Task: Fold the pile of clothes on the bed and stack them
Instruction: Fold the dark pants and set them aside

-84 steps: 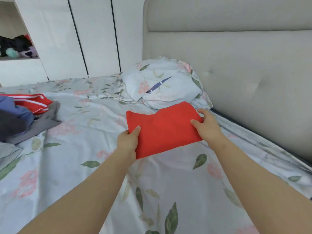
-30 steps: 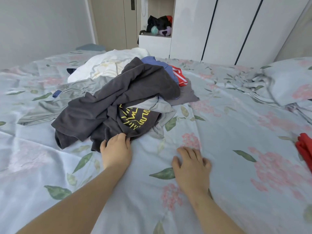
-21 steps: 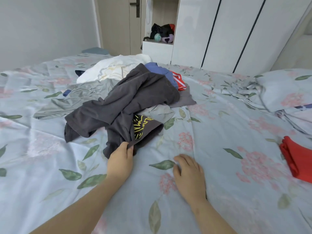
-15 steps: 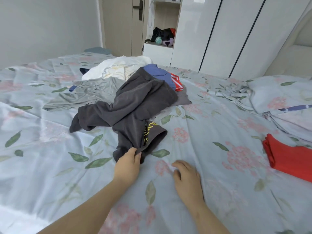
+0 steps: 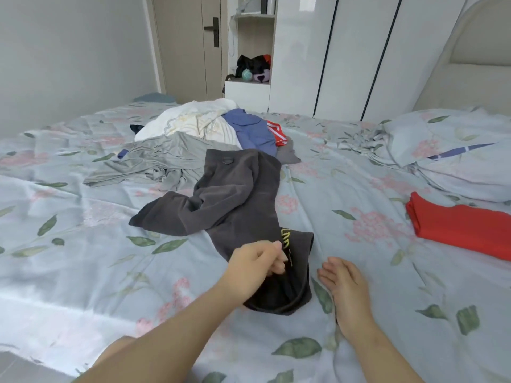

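A dark grey shirt with a yellow print lies stretched out across the bed from the pile toward me. My left hand grips its near end, fingers curled round the cloth. My right hand rests flat on the floral sheet just right of that end, fingers straight. Behind the shirt is the pile: a light grey garment, a white one, a blue one and a red striped one. A folded red garment lies at the right.
A pillow and padded headboard are at the right. White wardrobe doors and an open shelf with dark items stand behind the bed. The bed's near-left edge drops to the floor.
My left hand has pulled the dark grey shirt out of the pile toward me, so it now lies drawn out long. My right hand stayed flat on the sheet. The view has risen.
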